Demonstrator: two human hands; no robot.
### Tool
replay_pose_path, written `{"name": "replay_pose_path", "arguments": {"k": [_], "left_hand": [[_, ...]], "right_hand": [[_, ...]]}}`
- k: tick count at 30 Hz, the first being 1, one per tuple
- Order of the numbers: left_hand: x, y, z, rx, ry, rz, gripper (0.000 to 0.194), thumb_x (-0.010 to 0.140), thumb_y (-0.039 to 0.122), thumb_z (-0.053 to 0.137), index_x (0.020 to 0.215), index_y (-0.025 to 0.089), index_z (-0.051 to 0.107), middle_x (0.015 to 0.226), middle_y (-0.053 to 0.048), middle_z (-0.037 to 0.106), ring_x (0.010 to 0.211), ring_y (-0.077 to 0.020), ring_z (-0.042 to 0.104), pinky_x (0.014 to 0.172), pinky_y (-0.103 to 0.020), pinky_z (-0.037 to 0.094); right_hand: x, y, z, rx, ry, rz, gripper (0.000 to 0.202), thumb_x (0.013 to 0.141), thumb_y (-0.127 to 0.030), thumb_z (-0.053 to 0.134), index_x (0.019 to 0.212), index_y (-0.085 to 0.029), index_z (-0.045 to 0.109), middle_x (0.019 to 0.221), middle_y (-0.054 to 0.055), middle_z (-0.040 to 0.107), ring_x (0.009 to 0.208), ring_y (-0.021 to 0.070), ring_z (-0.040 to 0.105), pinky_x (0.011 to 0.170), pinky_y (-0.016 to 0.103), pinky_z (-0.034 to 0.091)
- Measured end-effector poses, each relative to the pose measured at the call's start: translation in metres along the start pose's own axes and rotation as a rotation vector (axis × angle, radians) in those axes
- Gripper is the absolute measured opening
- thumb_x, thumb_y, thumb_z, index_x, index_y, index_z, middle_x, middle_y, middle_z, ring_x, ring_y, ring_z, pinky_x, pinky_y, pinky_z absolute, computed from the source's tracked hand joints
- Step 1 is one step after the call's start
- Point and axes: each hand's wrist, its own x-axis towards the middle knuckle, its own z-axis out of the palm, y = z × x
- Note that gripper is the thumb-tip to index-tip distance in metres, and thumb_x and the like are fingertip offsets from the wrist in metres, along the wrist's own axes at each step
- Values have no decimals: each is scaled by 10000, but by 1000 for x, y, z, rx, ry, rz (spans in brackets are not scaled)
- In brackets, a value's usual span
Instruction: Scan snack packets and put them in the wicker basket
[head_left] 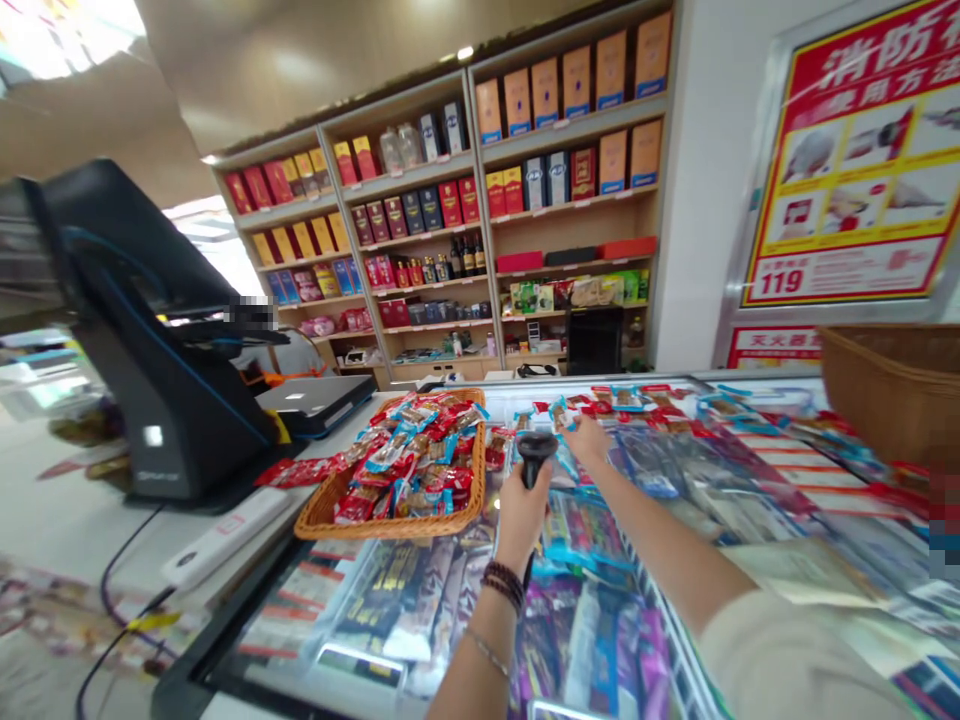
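Note:
My left hand (523, 510), with a dark bead bracelet on its wrist, is closed round the handle of a black barcode scanner (538, 447). The scanner's head points away from me, above the glass freezer top (480, 590). Farther forward and to the right, my right hand (589, 442) has its fingers closed at a small blue and red snack packet (558, 410); its fingertips are partly hidden. Left of both hands stands a wicker basket (315, 520) heaped with red and blue wrapped snacks (420, 445).
More snack packets (645, 398) lie along the freezer's far edge. A black checkout terminal (142, 350) and a white power strip (225, 540) with cables are at left. A brown basket (892, 390) stands at right. Shelves of boxes (450, 200) line the wall behind.

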Motion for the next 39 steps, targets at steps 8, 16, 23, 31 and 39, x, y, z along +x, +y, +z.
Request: {"name": "replay_pose_path", "arguments": {"k": [8, 16, 23, 31, 39], "left_hand": [[3, 0, 0, 46, -21, 15, 475, 844, 668, 759, 795, 236, 567, 539, 54, 517, 414, -140, 520, 441, -249, 356], [-11, -2, -3, 50, -109, 112, 527, 813, 738, 736, 757, 250, 544, 520, 52, 502, 405, -141, 502, 439, -257, 327], [-19, 1, -8, 64, -154, 106, 553, 803, 771, 710, 754, 248, 536, 495, 61, 476, 395, -128, 470, 432, -254, 326], [-13, -3, -5, -8, -114, 102, 590, 806, 789, 710, 734, 240, 508, 523, 56, 504, 387, -105, 471, 414, -233, 325], [-13, -3, -5, 5, -129, 96, 575, 807, 780, 700, 759, 238, 512, 532, 63, 488, 390, -100, 469, 416, -234, 330]], "right_hand": [[-27, 36, -9, 419, 38, -116, 159, 834, -261, 717, 946, -236, 826, 932, 68, 855, 935, 274, 817, 758, 297, 577], [-45, 52, -12, 667, 90, -125, 186, 789, -285, 696, 890, -225, 840, 950, 97, 859, 961, 330, 826, 879, 414, 638], [-38, 57, -4, 773, 149, -118, 173, 772, -275, 691, 871, -229, 824, 939, 91, 858, 953, 333, 823, 934, 462, 636], [-35, 61, 3, 835, 161, -154, 145, 750, -299, 721, 846, -241, 812, 895, 81, 852, 896, 321, 819, 937, 478, 637], [-35, 60, 4, 824, 168, -148, 166, 740, -336, 719, 840, -236, 804, 911, 93, 853, 906, 342, 819, 935, 491, 632]]}}
